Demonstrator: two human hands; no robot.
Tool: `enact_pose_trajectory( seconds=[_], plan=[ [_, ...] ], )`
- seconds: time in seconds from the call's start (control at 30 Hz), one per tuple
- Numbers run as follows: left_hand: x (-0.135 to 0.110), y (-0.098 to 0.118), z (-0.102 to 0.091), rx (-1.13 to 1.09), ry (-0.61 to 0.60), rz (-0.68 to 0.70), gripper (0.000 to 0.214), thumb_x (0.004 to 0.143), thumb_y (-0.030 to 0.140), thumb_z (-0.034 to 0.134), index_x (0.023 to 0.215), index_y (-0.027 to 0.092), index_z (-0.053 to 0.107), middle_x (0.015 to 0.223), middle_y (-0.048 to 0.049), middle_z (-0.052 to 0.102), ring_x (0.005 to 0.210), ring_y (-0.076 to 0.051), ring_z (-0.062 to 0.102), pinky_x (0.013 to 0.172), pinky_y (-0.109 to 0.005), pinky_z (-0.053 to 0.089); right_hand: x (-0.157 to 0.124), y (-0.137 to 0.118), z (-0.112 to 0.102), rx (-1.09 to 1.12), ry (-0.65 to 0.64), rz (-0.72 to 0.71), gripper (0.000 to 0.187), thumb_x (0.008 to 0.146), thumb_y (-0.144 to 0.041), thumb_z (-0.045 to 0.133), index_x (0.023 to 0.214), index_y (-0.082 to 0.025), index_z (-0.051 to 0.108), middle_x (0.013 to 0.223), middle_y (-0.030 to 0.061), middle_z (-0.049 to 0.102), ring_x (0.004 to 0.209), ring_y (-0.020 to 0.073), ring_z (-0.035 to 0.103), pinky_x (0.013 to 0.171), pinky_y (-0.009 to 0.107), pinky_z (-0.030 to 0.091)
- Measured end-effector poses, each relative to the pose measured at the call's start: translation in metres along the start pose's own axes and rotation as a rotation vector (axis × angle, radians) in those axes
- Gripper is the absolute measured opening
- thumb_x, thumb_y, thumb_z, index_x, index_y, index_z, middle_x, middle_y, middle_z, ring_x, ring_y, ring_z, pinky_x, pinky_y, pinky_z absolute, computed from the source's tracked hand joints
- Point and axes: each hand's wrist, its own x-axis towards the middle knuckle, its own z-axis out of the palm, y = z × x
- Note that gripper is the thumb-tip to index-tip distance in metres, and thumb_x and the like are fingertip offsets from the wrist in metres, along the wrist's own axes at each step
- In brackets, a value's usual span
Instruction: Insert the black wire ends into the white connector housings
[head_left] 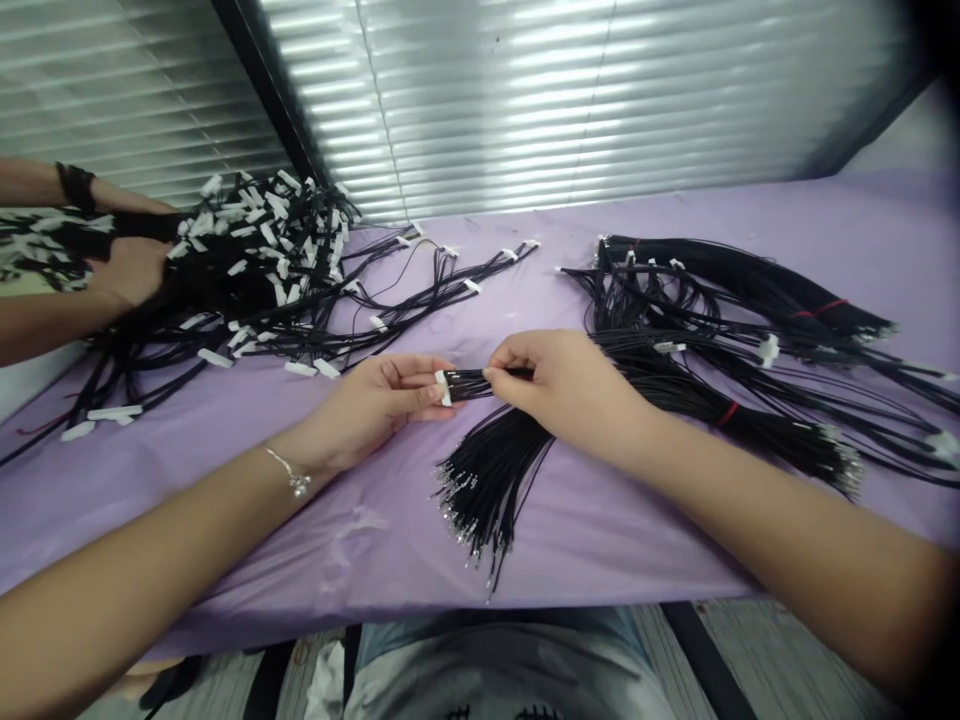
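Note:
My left hand [375, 405] pinches a small white connector [443, 388] between thumb and fingers. From that connector short black wires [472, 383] run to the right, and my right hand [562, 385] grips them at its fingertips. Both hands hover just above the purple table cover [225, 470]. Below my right hand a bundle of loose black wires with bare metal tips [487, 480] fans out toward the table's front edge.
A pile of black wires with white connectors [255, 270] lies at the back left. Another person's hands [127, 265] work in it. Long black wire bundles tied with red bands [750, 330] fill the right side. Window blinds [562, 90] stand behind.

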Motion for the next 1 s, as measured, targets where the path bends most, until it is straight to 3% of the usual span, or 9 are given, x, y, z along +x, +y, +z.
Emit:
enact_pose_trajectory(
  seconds=[0.27, 0.47, 0.83, 1.0],
  plan=[
    [0.0000, 0.0005, 0.0015, 0.028, 0.025, -0.002, 0.024, 0.067, 0.006, 0.075, 0.089, 0.013, 0.071, 0.077, -0.0023, 0.069, 0.070, -0.010, 0.064, 0.070, -0.020, 0.056, -0.0004, -0.0016, 0.0021, -0.043, -0.056, -0.031, 0.019, 0.075, -0.017, 0.050, 0.074, -0.014, 0.069, 0.070, 0.0024, 0.066, 0.059, 0.0101, 0.051, 0.058, 0.024, 0.033],
    [-0.0011, -0.0007, 0.0017, 0.111, 0.008, 0.000, 0.025, 0.067, 0.008, 0.076, 0.092, 0.010, 0.071, 0.088, -0.0062, 0.070, 0.079, -0.012, 0.065, 0.073, -0.020, 0.056, -0.0004, 0.0008, 0.0048, -0.011, -0.002, -0.017, 0.016, 0.075, -0.019, 0.051, 0.071, -0.015, 0.066, 0.065, 0.0005, 0.062, 0.056, 0.0084, 0.047, 0.056, 0.023, 0.031],
    [-0.0012, -0.0032, 0.0008, 0.140, -0.003, 0.045, 0.025, 0.070, 0.014, 0.076, 0.094, 0.014, 0.072, 0.089, -0.0042, 0.071, 0.079, -0.012, 0.065, 0.072, -0.020, 0.056, -0.0035, -0.0004, 0.0034, 0.024, 0.000, 0.021, 0.014, 0.071, -0.022, 0.053, 0.066, -0.015, 0.064, 0.057, -0.0013, 0.057, 0.050, 0.0075, 0.043, 0.050, 0.023, 0.028],
    [-0.0012, -0.0027, 0.0011, 0.131, 0.006, 0.035, 0.023, 0.070, 0.013, 0.076, 0.092, 0.015, 0.072, 0.083, -0.0022, 0.070, 0.076, -0.011, 0.065, 0.071, -0.020, 0.057, -0.0023, 0.0006, 0.0030, 0.050, -0.030, -0.048, 0.013, 0.072, -0.020, 0.053, 0.066, -0.015, 0.063, 0.059, -0.0019, 0.057, 0.052, 0.0068, 0.044, 0.053, 0.022, 0.030]
  ],
)
